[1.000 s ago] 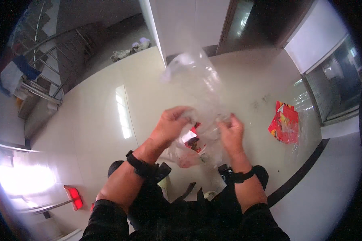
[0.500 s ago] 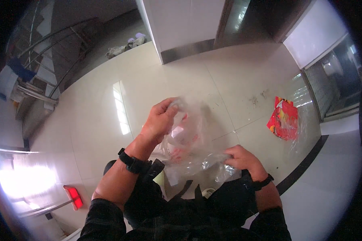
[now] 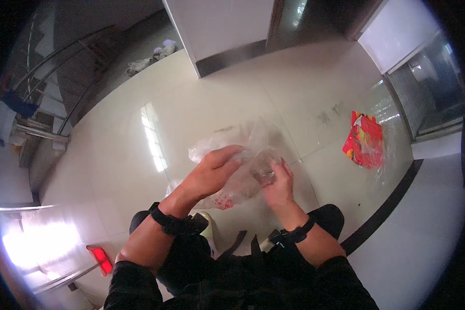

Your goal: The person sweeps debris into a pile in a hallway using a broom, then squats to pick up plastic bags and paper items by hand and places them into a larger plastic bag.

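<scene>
**Desk:** Both hands have drawn together over the half-second: what does the frame show?

**Caption writer:** Half a second ago the right hand (image 3: 278,187) sat low and wide to the person's right, and the left hand (image 3: 212,173) was raised. Now they meet in front of the body, just beside each other, both bunched into a crumpled clear plastic bag (image 3: 243,155).

**Desk:** How are they closed?

**Caption writer:** The left hand's fingers curl over the bag from its left side, gripping the film. The right hand's fingers are pressed together on the bag's right side, pinching it. A patch of red and white (image 3: 223,200) shows through the plastic under the left palm; what it is cannot be told.

**Desk:** Nearest details?

**Caption writer:** Dark sleeves pushed up, a black band on the left wrist (image 3: 165,219) and another on the right wrist (image 3: 294,235). The bag is held above the person's dark-clad legs and the glossy cream tiled floor (image 3: 191,113).

**Desk:** Further out?

**Caption writer:** A red object (image 3: 101,258) lies on the floor at lower left. A red packet (image 3: 364,139) lies well apart to the right, near a black floor border (image 3: 387,206). Farthest are a metal railing (image 3: 51,67) at left and a white pillar (image 3: 217,26).
</scene>
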Motion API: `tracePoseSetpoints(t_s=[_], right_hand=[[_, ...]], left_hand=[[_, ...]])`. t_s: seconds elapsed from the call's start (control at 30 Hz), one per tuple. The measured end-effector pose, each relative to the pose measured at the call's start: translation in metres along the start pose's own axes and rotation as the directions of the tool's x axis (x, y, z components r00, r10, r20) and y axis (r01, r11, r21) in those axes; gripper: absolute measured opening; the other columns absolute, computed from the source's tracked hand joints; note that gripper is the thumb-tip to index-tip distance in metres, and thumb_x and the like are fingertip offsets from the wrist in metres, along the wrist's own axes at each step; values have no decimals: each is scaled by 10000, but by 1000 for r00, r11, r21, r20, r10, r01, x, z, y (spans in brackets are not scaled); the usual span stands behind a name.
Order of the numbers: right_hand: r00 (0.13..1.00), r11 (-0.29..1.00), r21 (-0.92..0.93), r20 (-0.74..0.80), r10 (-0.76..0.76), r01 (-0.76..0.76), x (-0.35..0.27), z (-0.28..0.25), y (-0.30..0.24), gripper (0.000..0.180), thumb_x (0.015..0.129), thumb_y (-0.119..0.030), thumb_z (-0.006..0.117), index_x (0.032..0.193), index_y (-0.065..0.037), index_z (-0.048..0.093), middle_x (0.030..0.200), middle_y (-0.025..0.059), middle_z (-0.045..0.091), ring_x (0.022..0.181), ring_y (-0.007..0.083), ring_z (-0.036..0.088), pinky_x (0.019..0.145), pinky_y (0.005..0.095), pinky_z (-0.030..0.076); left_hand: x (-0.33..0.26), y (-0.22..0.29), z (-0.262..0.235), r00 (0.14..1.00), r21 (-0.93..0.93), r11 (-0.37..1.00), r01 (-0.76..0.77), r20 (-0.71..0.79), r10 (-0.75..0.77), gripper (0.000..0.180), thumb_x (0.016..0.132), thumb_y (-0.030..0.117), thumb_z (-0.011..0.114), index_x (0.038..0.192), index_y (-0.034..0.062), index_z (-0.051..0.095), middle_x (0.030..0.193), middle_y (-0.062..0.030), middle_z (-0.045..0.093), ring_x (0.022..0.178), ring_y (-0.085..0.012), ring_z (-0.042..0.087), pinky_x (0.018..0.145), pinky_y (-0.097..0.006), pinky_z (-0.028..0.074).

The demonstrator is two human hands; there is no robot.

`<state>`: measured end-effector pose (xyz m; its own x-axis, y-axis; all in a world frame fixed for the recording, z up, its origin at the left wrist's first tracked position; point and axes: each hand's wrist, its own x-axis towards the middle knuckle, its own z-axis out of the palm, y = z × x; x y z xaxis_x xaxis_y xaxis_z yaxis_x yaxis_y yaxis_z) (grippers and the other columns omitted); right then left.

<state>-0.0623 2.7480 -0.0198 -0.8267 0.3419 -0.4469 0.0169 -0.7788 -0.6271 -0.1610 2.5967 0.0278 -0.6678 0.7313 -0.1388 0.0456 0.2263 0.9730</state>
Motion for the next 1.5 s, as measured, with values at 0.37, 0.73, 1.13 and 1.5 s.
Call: tracePoseSetpoints(t_s=[0.37, 0.73, 1.13, 1.5], right_hand=[[771, -301, -715, 623, 136, 631, 10, -17, 44, 454, 803, -220, 514, 1182, 7, 406, 1112, 208, 486, 1074, 341, 448, 925, 429, 334], [854, -424, -743, 474, 215, 519, 82, -17, 12, 410, 791, -275, 522, 1105, -15, 478, 1008, 182, 555, 982, 324, 510, 850, 426, 376], [910, -485, -772, 314, 270, 410, 119, -17, 39, 381, 776, -299, 529, 1033, -18, 519, 952, 174, 576, 914, 324, 540, 780, 421, 412], [877, -606, -679, 118, 466, 414, 55, 20, -20, 363, 762, -321, 534, 966, -21, 556, 900, 167, 595, 852, 325, 567, 715, 415, 444]], left_hand=[[-21, 30, 14, 973, -511, 828, 229, 93, -211, 295, 894, 178, 453, 1152, 36, 477, 602, 70, 427, 456, -21, 315, 392, -184, 227], [-17, 45, 3, 952, -502, 817, 284, 46, -302, 281, 888, 192, 445, 1107, 25, 498, 633, 43, 448, 482, -35, 350, 399, -193, 252], [33, 10, 6, 909, -630, 697, 343, 410, -77, 230, 876, 210, 478, 1037, 49, 504, 851, 21, 531, 682, -55, 440, 523, -192, 375], [28, 8, 1, 994, -792, 601, 109, 89, -63, 296, 772, 34, 567, 1056, 43, 484, 763, -25, 570, 517, -73, 496, 388, -191, 348]])
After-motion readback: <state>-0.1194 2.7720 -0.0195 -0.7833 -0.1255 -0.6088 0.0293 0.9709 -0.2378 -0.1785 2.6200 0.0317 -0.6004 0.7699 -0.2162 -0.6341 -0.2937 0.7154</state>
